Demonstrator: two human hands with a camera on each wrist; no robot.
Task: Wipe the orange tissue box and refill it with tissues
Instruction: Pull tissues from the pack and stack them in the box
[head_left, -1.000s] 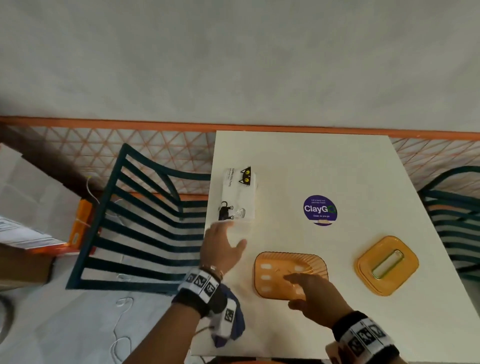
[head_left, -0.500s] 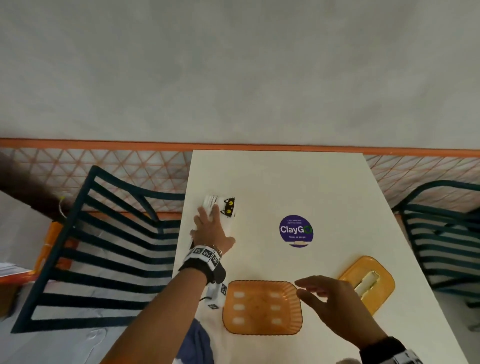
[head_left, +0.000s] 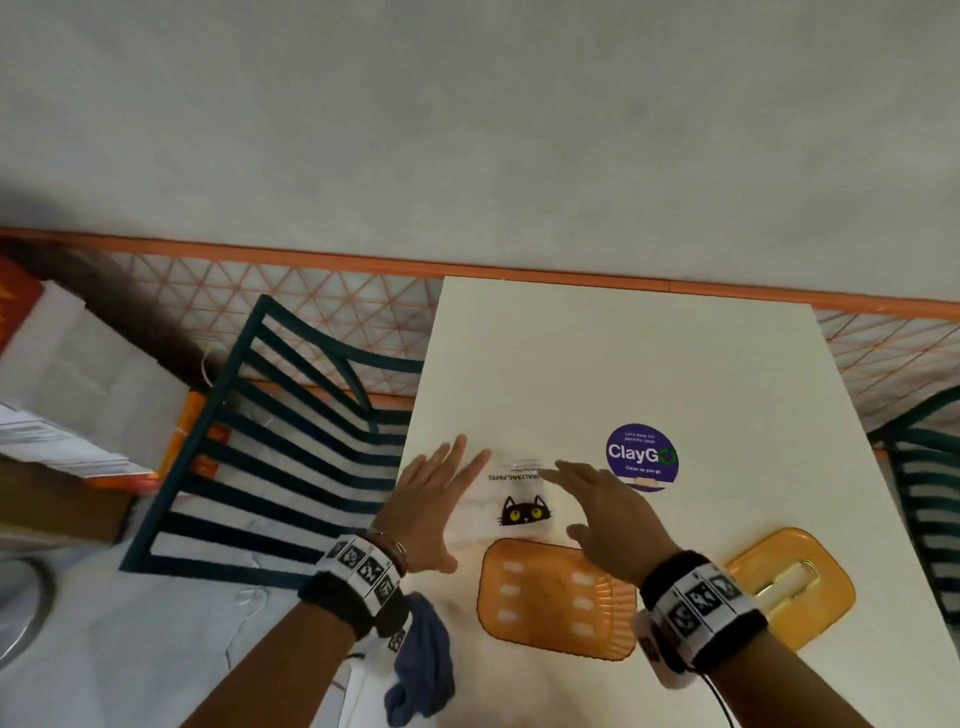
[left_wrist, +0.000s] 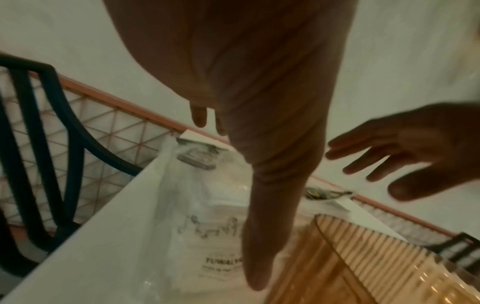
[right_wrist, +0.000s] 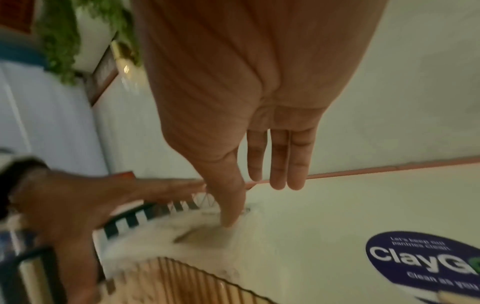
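Orange tissue box (head_left: 553, 597) lay open on the table (head_left: 649, 364), with the tissue pack (head_left: 519, 506) touching it at 12 o'clock. Left hand (head_left: 431, 499) at the pack's 9 o'clock and right hand (head_left: 605, 506) at its 3 o'clock both had straight, spread fingers, gripping nothing.

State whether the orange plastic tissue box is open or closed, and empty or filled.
Open and empty: the ribbed orange plastic tissue box shows its bare floor, and its slotted orange lid lies apart.
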